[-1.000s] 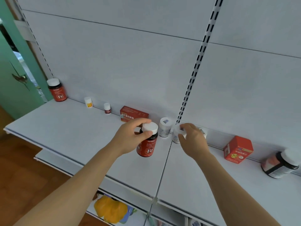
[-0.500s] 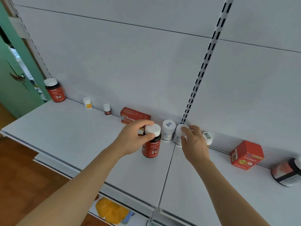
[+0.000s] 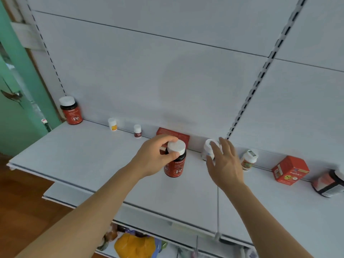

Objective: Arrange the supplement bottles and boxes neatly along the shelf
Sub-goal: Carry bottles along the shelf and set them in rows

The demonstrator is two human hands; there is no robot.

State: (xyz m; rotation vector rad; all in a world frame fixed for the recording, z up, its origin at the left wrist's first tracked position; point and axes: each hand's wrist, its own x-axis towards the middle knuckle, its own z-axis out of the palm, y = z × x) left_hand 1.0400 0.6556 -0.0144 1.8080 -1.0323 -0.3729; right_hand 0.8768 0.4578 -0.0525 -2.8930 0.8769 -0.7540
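Head view, white shelf (image 3: 78, 164). At the rear left corner a red iron bottle (image 3: 71, 113) is standing upright, cap up. Along the rear edge, rightward, a small yellow-labelled bottle (image 3: 112, 124) and a small dark-labelled bottle (image 3: 137, 131) are standing upright, well apart. A flat red box (image 3: 181, 135) is lying with its long axis along the rear edge. Just in front of it, the left hand (image 3: 154, 157) is closing its grip, thumb and fingers curled, round the white cap of a second red iron bottle (image 3: 175, 162), long axis vertical, label facing the viewer. The right hand (image 3: 224, 162), fingers straight and spread, is partly hiding a white bottle (image 3: 208, 150); contact cannot be told. Further right, a white-capped bottle (image 3: 249, 161) is standing, a red cube box (image 3: 290, 170) is sitting skewed, and a dark bottle (image 3: 328, 183) is lying on its side at the right edge.
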